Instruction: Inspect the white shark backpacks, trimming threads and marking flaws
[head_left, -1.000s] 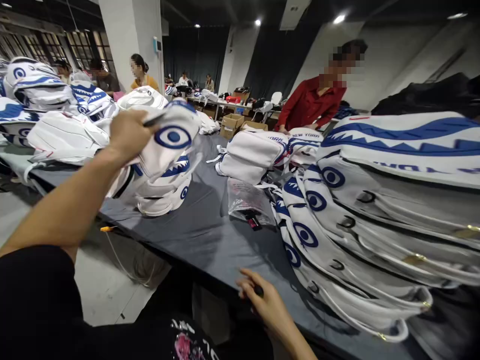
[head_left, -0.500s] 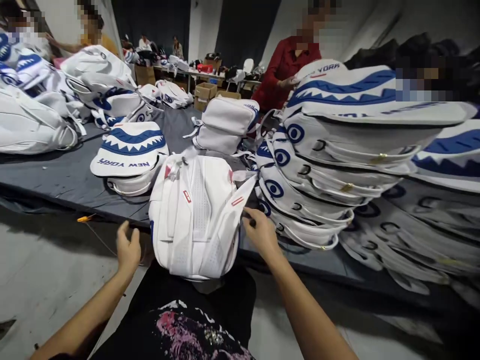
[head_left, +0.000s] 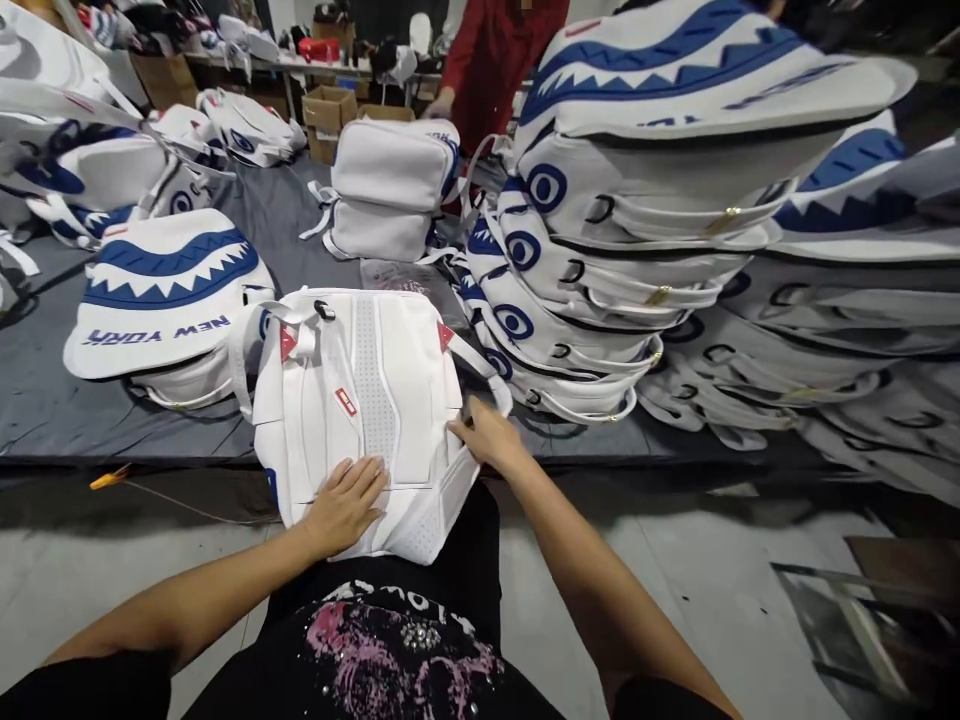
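Note:
A white backpack [head_left: 409, 400] lies at the table's front edge with its back panel up, its lower end over my lap. My left hand [head_left: 346, 508] rests flat on the lower left of that panel, fingers stretched out, over a shoulder strap with a small red label [head_left: 345, 402]. At the pack's right edge, my right hand [head_left: 489, 436] is closed on the right shoulder strap [head_left: 442, 505], which is folded outward along the side. The right fingertips are partly hidden behind it. Red triangular tabs [head_left: 446, 337] mark the upper corners.
A backpack with a blue toothed flap [head_left: 169, 290] sits to the left. Tall stacks of similar backpacks [head_left: 585, 270] stand to the right. Two grey-white bags [head_left: 386, 190] are stacked behind, near a clear plastic packet [head_left: 409, 277]. A person in red [head_left: 487, 70] stands across the table.
My left hand has moved from the air beside the backpack onto its back panel. My right hand has closed on the right strap, now folded lower. The view has tilted down.

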